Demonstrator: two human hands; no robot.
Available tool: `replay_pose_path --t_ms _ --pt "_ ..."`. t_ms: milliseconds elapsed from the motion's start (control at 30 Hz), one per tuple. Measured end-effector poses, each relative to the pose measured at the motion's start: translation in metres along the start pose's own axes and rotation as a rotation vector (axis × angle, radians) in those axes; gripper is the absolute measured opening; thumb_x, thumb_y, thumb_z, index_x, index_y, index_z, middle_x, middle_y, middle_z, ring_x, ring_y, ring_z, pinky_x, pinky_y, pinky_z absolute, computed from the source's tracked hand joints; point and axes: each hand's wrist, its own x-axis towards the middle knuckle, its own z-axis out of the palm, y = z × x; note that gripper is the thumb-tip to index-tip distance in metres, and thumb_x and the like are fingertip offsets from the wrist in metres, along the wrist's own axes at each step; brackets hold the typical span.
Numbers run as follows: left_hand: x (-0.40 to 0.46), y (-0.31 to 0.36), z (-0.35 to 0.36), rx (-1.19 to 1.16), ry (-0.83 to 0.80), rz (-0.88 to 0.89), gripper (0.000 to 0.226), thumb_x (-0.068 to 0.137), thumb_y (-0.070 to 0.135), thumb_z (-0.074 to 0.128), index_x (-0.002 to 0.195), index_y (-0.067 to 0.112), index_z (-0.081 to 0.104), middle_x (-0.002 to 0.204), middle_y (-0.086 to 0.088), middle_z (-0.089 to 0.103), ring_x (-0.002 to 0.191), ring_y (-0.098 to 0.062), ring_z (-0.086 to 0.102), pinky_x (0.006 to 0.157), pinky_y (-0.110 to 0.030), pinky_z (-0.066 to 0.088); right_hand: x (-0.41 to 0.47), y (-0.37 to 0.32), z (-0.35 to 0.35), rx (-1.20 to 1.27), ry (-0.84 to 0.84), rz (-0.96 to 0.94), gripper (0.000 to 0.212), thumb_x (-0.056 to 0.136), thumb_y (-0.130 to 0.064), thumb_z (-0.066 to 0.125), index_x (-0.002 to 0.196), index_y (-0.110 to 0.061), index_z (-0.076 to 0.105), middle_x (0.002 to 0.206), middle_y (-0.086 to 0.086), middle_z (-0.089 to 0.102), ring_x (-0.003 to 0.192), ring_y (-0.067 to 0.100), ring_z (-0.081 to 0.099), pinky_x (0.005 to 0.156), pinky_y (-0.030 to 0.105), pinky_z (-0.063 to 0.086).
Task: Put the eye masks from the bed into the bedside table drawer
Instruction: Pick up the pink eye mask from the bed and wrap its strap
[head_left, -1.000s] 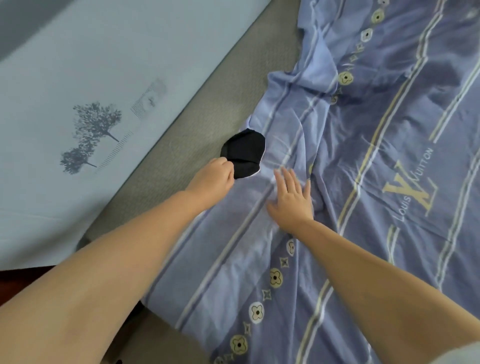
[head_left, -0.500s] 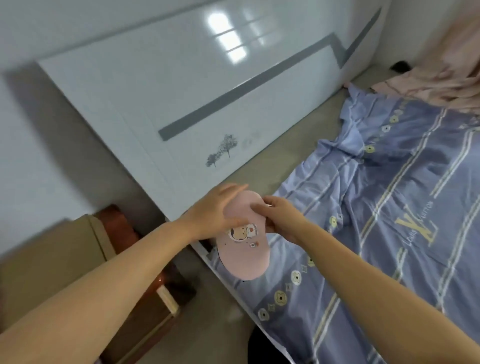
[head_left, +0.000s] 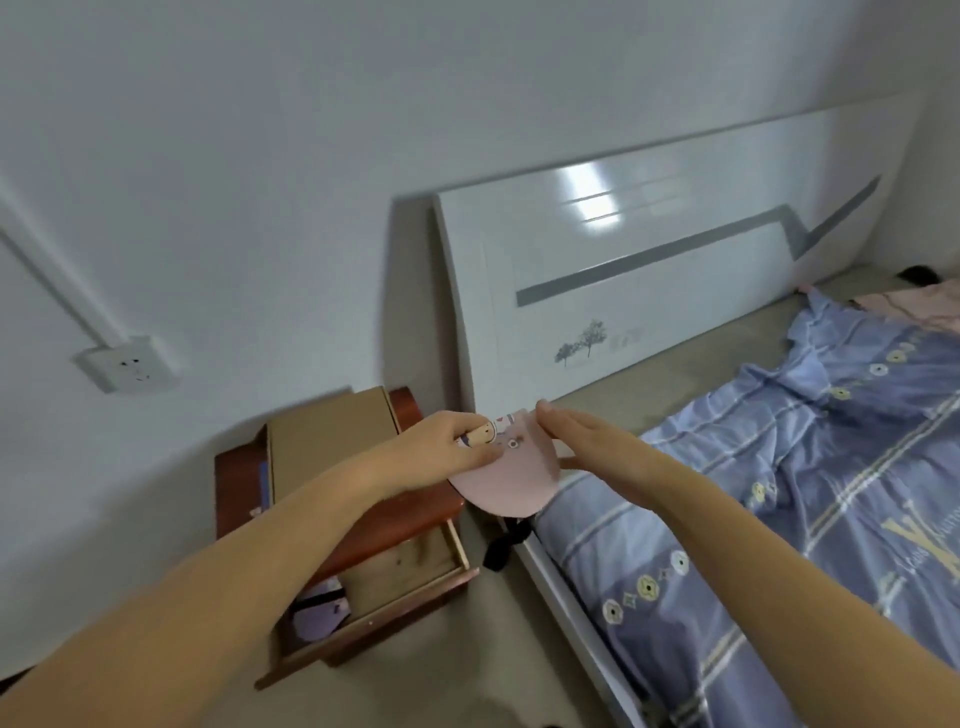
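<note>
A pink eye mask (head_left: 511, 475) with a small cartoon print hangs in the air between the bed and the bedside table. My left hand (head_left: 447, 452) pinches its left end. My right hand (head_left: 587, 441) touches its right end with fingers stretched out, thumb under the edge. Its black strap (head_left: 501, 548) dangles below. The red-brown bedside table (head_left: 410, 512) stands at lower left with its drawer (head_left: 415, 574) pulled open. A lilac eye mask (head_left: 319, 613) lies inside the drawer, partly hidden by my left forearm.
A cardboard box (head_left: 332, 441) lies on the bedside table's top. A blue striped quilt (head_left: 779, 493) covers the bed on the right, with the white headboard (head_left: 649, 270) behind. A wall socket (head_left: 127, 364) sits at left. Pink cloth (head_left: 914, 306) lies at the bed's far corner.
My view swung left from the quilt toward the bedside table. The mask, picked off the bed by my left hand, has travelled left with both hands and now hangs near the open drawer.
</note>
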Motion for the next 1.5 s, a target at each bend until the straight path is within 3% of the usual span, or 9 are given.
replay_pose_path --t_ms 300,433,500,700,933,1100,1200,1367,1500 --pt "-0.014 0.02 0.0 -0.774 0.592 -0.292 0.031 0.083 0.025 0.051 0.053 0.022 0.05 0.052 0.005 0.053 0.055 -0.015 0.047 0.053 -0.027 0.034 0.008 -0.035 0.033 -0.074 0.069 -0.179 0.015 0.09 -0.038 0.047 0.092 -0.024 0.051 0.09 0.001 0.06 0.074 0.012 0.059 0.057 0.023 0.046" --pt "-0.026 0.002 0.005 -1.389 0.437 -0.231 0.04 0.094 0.046 0.042 0.092 0.015 0.066 0.084 -0.007 0.073 0.081 -0.023 0.063 0.076 -0.037 0.048 0.011 -0.035 0.03 -0.01 0.035 -0.172 0.027 0.082 -0.045 0.054 0.097 -0.022 0.054 0.098 0.01 0.065 0.082 0.023 0.065 0.061 0.031 0.051" --pt "-0.037 -0.005 0.021 -1.333 0.205 -0.139 0.048 0.093 0.052 0.041 0.115 0.017 0.064 0.111 -0.01 0.07 0.104 -0.028 0.062 0.095 -0.046 0.045 0.013 -0.036 0.028 0.134 0.096 -0.175 0.025 0.086 -0.041 0.054 0.101 -0.021 0.054 0.101 0.01 0.065 0.085 0.024 0.065 0.063 0.032 0.052" --pt "-0.056 0.003 0.031 -1.176 -0.039 -0.037 0.021 0.076 0.041 0.071 0.074 0.02 0.068 0.068 0.001 0.062 0.061 -0.011 0.058 0.083 -0.036 0.053 0.014 -0.036 0.023 0.316 0.182 -0.175 0.015 0.091 -0.028 0.053 0.1 -0.016 0.055 0.102 0.011 0.063 0.08 0.021 0.063 0.058 0.031 0.052" --pt "-0.053 0.027 0.037 -0.703 0.159 -0.13 0.018 0.087 0.024 0.062 0.096 0.01 0.068 0.084 0.004 0.068 0.094 -0.022 0.059 0.097 -0.043 0.048 0.008 -0.033 0.024 0.4 -0.02 -0.179 0.033 0.087 -0.026 0.061 0.114 -0.008 0.059 0.109 0.015 0.067 0.094 0.026 0.065 0.082 0.042 0.053" --pt "-0.056 0.025 0.032 -0.508 0.043 -0.11 0.016 0.088 0.031 0.059 0.093 0.029 0.074 0.099 0.012 0.074 0.099 -0.003 0.066 0.088 -0.02 0.051 0.006 -0.034 0.018 0.289 -0.056 -0.158 0.027 0.086 -0.025 0.062 0.106 -0.006 0.065 0.097 0.011 0.072 0.086 0.021 0.069 0.076 0.033 0.058" --pt "-0.055 0.018 0.029 -0.656 0.102 -0.132 0.017 0.09 0.021 0.057 0.091 0.021 0.074 0.096 0.004 0.074 0.093 -0.013 0.068 0.089 -0.029 0.053 0.008 -0.031 0.011 0.366 -0.005 -0.139 0.023 0.088 -0.02 0.06 0.107 -0.007 0.064 0.095 0.008 0.072 0.079 0.015 0.071 0.067 0.028 0.06" --pt "-0.048 0.029 0.031 -1.05 0.132 -0.177 0.028 0.094 0.018 0.046 0.069 0.012 0.057 0.051 0.002 0.051 0.043 -0.008 0.044 0.047 -0.019 0.04 0.009 -0.023 0.011 0.392 0.029 -0.114 0.024 0.089 -0.019 0.059 0.109 -0.006 0.063 0.095 0.007 0.071 0.079 0.016 0.069 0.07 0.031 0.059" --pt "-0.052 0.036 0.048 -1.263 -0.224 -0.217 0.045 0.099 0.029 0.026 0.074 0.01 0.058 0.042 0.002 0.057 0.028 -0.004 0.045 0.028 -0.011 0.033 0.011 -0.026 0.007 0.34 0.214 -0.178 0.026 0.09 -0.017 0.057 0.11 -0.001 0.062 0.091 0.01 0.068 0.078 0.021 0.064 0.071 0.035 0.056"
